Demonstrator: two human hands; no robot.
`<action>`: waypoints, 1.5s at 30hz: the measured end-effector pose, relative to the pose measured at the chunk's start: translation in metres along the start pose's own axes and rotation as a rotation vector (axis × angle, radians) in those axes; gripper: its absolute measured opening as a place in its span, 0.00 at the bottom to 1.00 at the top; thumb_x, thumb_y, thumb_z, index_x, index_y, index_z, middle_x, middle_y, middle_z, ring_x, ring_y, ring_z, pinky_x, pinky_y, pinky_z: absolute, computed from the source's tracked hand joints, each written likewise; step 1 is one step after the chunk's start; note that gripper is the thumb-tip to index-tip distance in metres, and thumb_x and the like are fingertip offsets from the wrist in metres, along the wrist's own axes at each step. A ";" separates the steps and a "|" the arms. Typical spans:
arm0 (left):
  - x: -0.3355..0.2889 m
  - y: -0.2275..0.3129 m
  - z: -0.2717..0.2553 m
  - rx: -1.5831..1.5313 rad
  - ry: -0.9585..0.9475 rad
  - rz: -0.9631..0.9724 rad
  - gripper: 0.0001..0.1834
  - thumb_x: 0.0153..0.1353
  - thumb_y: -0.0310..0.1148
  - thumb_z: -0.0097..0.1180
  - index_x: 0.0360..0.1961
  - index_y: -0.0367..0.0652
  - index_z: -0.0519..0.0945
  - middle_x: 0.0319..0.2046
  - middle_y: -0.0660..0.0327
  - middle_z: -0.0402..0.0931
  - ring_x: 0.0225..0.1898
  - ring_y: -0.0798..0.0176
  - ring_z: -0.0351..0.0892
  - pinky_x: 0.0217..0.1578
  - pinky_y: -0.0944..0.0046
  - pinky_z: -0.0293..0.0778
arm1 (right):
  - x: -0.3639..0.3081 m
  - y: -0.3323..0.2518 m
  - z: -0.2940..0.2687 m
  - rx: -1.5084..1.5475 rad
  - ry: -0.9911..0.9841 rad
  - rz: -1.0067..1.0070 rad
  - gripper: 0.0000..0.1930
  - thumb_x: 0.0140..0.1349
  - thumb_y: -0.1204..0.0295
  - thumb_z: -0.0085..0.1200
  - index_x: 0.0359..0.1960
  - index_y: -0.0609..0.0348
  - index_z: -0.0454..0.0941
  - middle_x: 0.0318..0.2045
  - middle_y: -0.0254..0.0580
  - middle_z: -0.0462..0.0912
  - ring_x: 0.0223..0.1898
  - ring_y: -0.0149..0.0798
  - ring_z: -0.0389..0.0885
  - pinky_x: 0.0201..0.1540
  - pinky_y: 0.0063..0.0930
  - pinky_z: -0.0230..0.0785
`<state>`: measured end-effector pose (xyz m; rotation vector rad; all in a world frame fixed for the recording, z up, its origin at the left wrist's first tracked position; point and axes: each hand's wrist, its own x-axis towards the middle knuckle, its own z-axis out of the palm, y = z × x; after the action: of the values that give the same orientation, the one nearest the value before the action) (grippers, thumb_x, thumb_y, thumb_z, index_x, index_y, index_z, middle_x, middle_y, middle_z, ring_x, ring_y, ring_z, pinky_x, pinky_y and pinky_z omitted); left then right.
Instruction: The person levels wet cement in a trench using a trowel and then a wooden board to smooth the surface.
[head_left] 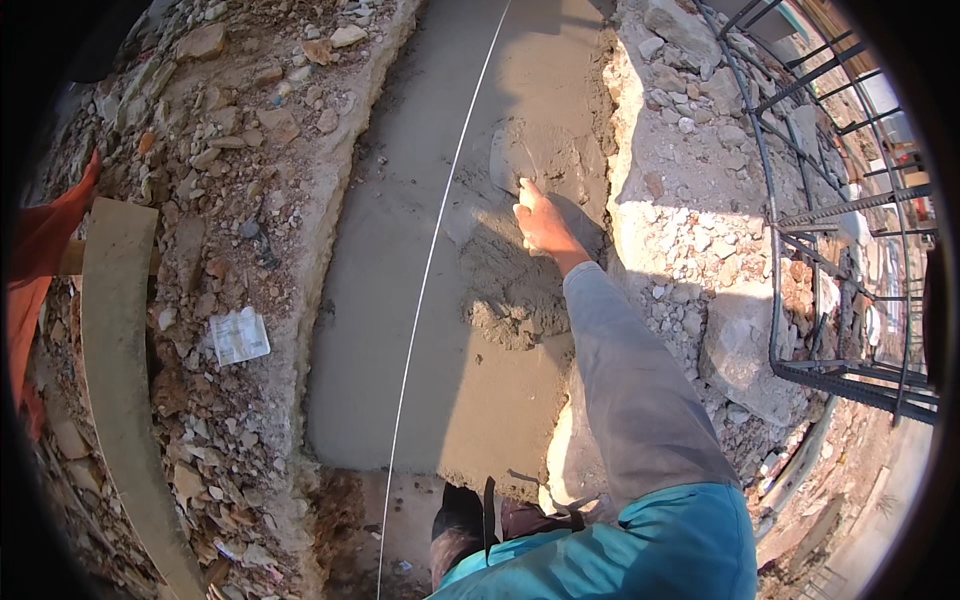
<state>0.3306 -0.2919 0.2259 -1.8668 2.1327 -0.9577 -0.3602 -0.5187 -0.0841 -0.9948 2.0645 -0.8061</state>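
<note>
My right hand (546,224) reaches forward over a strip of wet grey concrete (370,300), its fingers closed round a tool handle. Ahead of the fingers lies a trowel blade (514,158), smeared with the same grey mix and flat against the surface. Beside and below the hand the concrete is rough and lumpy (515,320), while the stretch to its left looks smooth. A taut white string (432,250) runs lengthwise above the strip, left of my hand. My left hand is out of view.
Rocky rubble (230,160) flanks the trench on the left, with a long wooden board (120,330), orange cloth (45,245) and a crumpled packet (240,336). Broken stone (690,240) and a steel rebar cage (850,220) stand on the right. My boot (458,525) is at the near end.
</note>
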 end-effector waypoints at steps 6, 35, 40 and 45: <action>0.042 0.015 0.010 -0.066 0.069 0.108 0.35 0.64 0.56 0.51 0.59 0.36 0.71 0.54 0.45 0.71 0.55 0.43 0.70 0.55 0.43 0.67 | 0.033 -0.033 0.046 -0.118 -0.105 -0.033 0.30 0.63 0.66 0.44 0.69 0.46 0.57 0.57 0.63 0.72 0.59 0.57 0.71 0.61 0.46 0.64; -0.107 -0.090 0.037 0.144 0.061 -0.062 0.34 0.67 0.55 0.48 0.65 0.41 0.66 0.61 0.54 0.68 0.60 0.50 0.67 0.60 0.48 0.64 | -0.094 0.071 -0.067 -0.554 -0.379 -0.605 0.28 0.67 0.66 0.48 0.68 0.43 0.59 0.41 0.50 0.81 0.27 0.43 0.80 0.38 0.43 0.72; -0.119 -0.091 0.041 0.104 0.089 -0.032 0.35 0.66 0.56 0.49 0.65 0.41 0.66 0.59 0.54 0.69 0.60 0.52 0.68 0.59 0.50 0.65 | -0.132 -0.004 -0.062 -0.419 -0.684 0.002 0.27 0.67 0.70 0.47 0.67 0.45 0.57 0.44 0.59 0.80 0.43 0.51 0.82 0.47 0.42 0.71; -0.121 -0.096 0.039 0.058 0.102 -0.075 0.34 0.66 0.53 0.51 0.64 0.39 0.67 0.59 0.52 0.69 0.60 0.49 0.67 0.59 0.47 0.65 | -0.242 0.023 -0.054 -0.667 -0.791 -0.131 0.29 0.65 0.70 0.47 0.69 0.45 0.55 0.44 0.64 0.79 0.47 0.61 0.78 0.52 0.51 0.67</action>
<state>0.4562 -0.1955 0.2125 -1.9212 2.0793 -1.1414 -0.3004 -0.2945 0.0053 -1.5040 1.5595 0.2640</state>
